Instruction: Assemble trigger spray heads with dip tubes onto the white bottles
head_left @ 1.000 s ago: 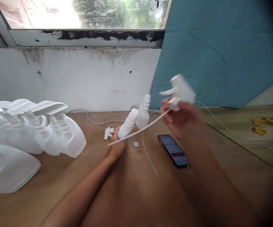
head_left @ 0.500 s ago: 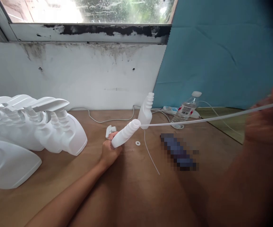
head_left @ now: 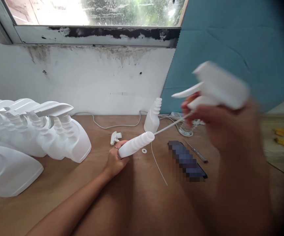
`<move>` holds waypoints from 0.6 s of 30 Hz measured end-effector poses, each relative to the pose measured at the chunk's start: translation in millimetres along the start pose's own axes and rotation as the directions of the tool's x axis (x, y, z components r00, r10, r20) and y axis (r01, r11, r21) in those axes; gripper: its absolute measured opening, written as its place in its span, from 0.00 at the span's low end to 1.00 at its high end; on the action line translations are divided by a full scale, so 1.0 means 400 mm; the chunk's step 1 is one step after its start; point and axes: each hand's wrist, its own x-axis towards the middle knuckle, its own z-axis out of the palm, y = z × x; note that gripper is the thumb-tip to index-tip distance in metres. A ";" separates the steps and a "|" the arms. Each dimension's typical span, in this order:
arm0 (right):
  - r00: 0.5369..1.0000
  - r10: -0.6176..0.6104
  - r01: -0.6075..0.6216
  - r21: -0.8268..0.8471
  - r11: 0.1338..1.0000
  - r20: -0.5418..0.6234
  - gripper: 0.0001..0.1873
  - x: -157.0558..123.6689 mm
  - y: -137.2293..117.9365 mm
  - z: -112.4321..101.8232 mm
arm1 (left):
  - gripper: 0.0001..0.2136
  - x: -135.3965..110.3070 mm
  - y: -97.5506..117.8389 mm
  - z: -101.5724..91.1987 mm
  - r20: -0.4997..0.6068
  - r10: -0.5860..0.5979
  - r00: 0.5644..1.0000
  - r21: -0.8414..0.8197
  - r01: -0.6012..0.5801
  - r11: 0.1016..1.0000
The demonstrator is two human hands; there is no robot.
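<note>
My left hand (head_left: 114, 160) is closed round the body of a white plastic bottle (head_left: 135, 145) that lies tilted, its ribbed neck pointing up and right. My right hand (head_left: 220, 123), blurred and close to the camera, grips a white trigger sprayer head (head_left: 215, 86). The sprayer's thin white dip tube (head_left: 171, 124) runs down-left, and its tip sits at the bottle's mouth. A small white washer (head_left: 144, 150) lies on the wooden table (head_left: 58, 183) just below the bottle's neck.
Several finished white spray bottles (head_left: 46, 131) lie in a row at the left. Another open bottle (head_left: 153, 116) stands by the wall. A loose sprayer part (head_left: 114, 137), a spare tube (head_left: 158, 164), a phone (head_left: 187, 160), a dark tool (head_left: 197, 152) and a water bottle (head_left: 188, 127) lie nearby.
My right hand swung back in from the far right, bringing the sprayer head closer to the bottle, so more of the tube has gone into its mouth. The left hand tipped the bottle flatter.
</note>
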 end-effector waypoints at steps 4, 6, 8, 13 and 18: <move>0.940 0.139 -0.093 -0.158 0.983 0.312 0.15 -0.008 0.024 0.104 | 0.25 0.001 -0.006 0.000 0.021 -0.032 0.999 -0.070 0.033 0.997; 0.896 0.145 -0.092 -0.146 0.985 0.419 0.15 -0.010 0.051 0.122 | 0.25 0.003 -0.011 -0.002 0.035 -0.063 0.997 -0.129 0.067 0.989; 0.883 0.168 -0.162 -0.052 0.985 0.439 0.14 -0.012 0.075 0.133 | 0.24 0.005 -0.015 -0.005 0.061 -0.092 0.994 -0.186 0.102 0.977; 0.875 0.264 -0.362 0.186 0.914 0.407 0.14 -0.019 0.105 0.162 | 0.22 0.007 -0.017 -0.002 0.180 -0.140 0.974 -0.288 0.188 0.939; 0.818 0.304 -0.498 0.337 0.799 0.489 0.14 -0.043 0.131 0.213 | 0.23 0.005 -0.031 0.009 0.274 -0.182 0.944 -0.343 0.273 0.899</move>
